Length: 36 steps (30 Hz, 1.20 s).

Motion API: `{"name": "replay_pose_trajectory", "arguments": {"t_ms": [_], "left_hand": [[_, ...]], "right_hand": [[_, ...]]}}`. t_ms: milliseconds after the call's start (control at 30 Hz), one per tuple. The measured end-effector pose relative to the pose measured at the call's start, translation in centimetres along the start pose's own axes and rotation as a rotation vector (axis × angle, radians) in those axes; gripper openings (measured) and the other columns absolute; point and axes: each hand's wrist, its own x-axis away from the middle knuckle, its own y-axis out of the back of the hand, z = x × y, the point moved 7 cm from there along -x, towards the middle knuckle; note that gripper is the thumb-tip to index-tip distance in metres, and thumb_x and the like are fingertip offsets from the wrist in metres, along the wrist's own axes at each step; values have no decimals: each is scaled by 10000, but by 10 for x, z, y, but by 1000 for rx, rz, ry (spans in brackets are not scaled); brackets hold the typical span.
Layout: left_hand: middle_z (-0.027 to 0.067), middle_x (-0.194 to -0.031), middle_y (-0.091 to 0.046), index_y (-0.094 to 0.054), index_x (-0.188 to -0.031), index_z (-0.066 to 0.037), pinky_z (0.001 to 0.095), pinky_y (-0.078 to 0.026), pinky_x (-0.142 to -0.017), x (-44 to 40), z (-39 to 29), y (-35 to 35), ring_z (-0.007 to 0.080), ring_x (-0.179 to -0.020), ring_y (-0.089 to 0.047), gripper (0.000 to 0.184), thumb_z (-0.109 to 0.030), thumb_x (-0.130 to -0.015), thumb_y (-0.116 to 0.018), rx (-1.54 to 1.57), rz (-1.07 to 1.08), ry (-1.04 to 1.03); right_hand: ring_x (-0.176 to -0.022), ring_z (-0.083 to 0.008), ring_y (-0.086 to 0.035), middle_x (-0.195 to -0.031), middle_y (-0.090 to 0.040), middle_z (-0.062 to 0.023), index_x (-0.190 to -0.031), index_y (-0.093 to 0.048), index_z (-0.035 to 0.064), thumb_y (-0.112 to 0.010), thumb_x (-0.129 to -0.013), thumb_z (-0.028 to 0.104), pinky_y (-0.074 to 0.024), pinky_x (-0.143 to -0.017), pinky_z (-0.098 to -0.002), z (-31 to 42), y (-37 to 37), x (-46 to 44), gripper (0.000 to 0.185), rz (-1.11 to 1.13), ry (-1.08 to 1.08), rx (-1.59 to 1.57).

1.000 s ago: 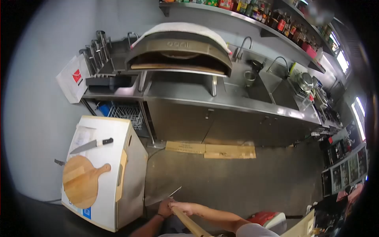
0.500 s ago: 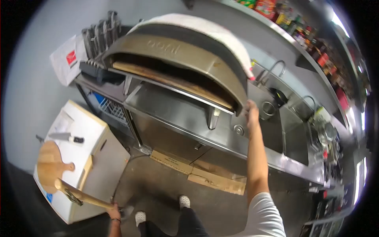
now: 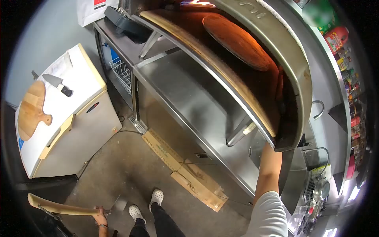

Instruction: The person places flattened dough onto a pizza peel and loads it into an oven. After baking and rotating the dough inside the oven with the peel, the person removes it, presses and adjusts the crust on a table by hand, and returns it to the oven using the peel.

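Note:
A pizza oven [image 3: 302, 79] stands on metal legs on the steel counter, its wide mouth facing me. Inside, a round flat disc [image 3: 237, 41] glows reddish under an orange light. My right arm reaches up behind the oven's right end, which hides the hand. Low at the left, my left hand [image 3: 100, 217] is closed round the end of a long wooden handle [image 3: 67, 207] with a strap near its far tip. A thin metal blade or sheet [image 3: 119, 204] shows just beyond that hand, above the floor.
A white chest [image 3: 75, 130] at the left bears a round wooden board [image 3: 32, 110] and a knife [image 3: 57, 84]. Flattened cardboard [image 3: 197, 187] lies along the cabinet base. A shelf of bottles [image 3: 350, 94] and a curved tap [image 3: 325, 158] are at the right.
My view has moved closer to the oven, whose inside and disc now show. My right hand has gone out of sight behind its right end. My left hand still holds the wooden handle, away from the chest.

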Motion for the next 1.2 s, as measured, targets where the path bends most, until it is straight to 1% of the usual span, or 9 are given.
{"name": "replay_pose_trajectory", "arguments": {"t_ms": [133, 233, 567, 833, 1000, 1067, 1133, 1167, 1200], "left_hand": [[20, -668, -456, -444, -760, -27, 250, -384, -548, 15, 43, 20, 103, -618, -449, 149, -81, -837, -559, 127, -153, 30], [21, -669, -466, -439, -752, -40, 249, -392, -555, 21, 55, 26, 104, -623, -457, 147, -81, -838, -551, 87, -32, 111], [1, -692, -436, -430, -749, -51, 242, -388, -552, 31, 58, 29, 97, -647, -438, 212, -126, -860, -593, 190, -140, 101], [15, -730, -464, -452, -760, -49, 254, -401, -595, 29, 39, 22, 107, -673, -437, 213, -162, -842, -613, -76, 7, 2], [36, -739, -508, -486, -769, -24, 279, -427, -626, 28, 50, 19, 130, -708, -486, 161, -124, -801, -608, -52, -46, 27], [63, -779, -545, -523, -788, -2, 311, -445, -658, 32, 53, 8, 158, -756, -520, 122, -80, -761, -613, 55, -80, 67], [81, -799, -556, -547, -813, -11, 332, -450, -686, 36, 34, -12, 172, -774, -523, 128, -90, -768, -638, -179, 107, 72], [96, -801, -570, -561, -824, -16, 352, -454, -702, 40, 29, -23, 199, -775, -535, 140, -114, -766, -643, -290, 151, -1], [111, -803, -583, -576, -835, -21, 373, -458, -719, 40, 32, -38, 226, -776, -547, 155, -138, -763, -648, -398, 190, -75]], "right_hand": [[-778, -121, -532, -986, -571, -26, -1133, -537, 95, -466, -916, 302, -449, -625, -234, 1, 14, 10, 308, -15, -6, 11], [-788, -121, -533, -986, -572, -27, -1131, -538, 95, -466, -918, 299, -449, -633, -232, 1, 25, 19, 303, -26, -6, 16], [-823, -118, -536, -989, -575, -30, -1122, -541, 96, -464, -924, 289, -451, -659, -226, 3, 54, 33, 287, -46, -1, 14], [-851, -117, -538, -992, -577, -33, -1115, -544, 97, -463, -928, 281, -452, -679, -222, -6, 62, 39, 274, -68, 2, 8], [-868, -116, -539, -993, -578, -35, -1110, -545, 97, -463, -931, 276, -453, -692, -219, -15, 58, 49, 266, -57, 19, 9], [-875, -115, -539, -994, -579, -36, -1108, -546, 98, -462, -932, 274, -453, -697, -218, -23, 56, 62, 263, -28, 56, 18], [-882, -115, -540, -994, -580, -37, -1107, -547, 98, -462, -933, 272, -454, -702, -217, -41, 66, 91, 260, 137, 272, 27], [-730, -84, -547, -852, -588, -22, -990, -567, 59, -511, -910, 272, -428, -566, -182, 16, 16, 194, 235, 76, -101, -50], [-556, -65, -498, -709, -556, 7, -846, -568, 45, -521, -906, 276, -364, -437, -182, 0, 39, 221, 243, 434, -217, 88]]}}
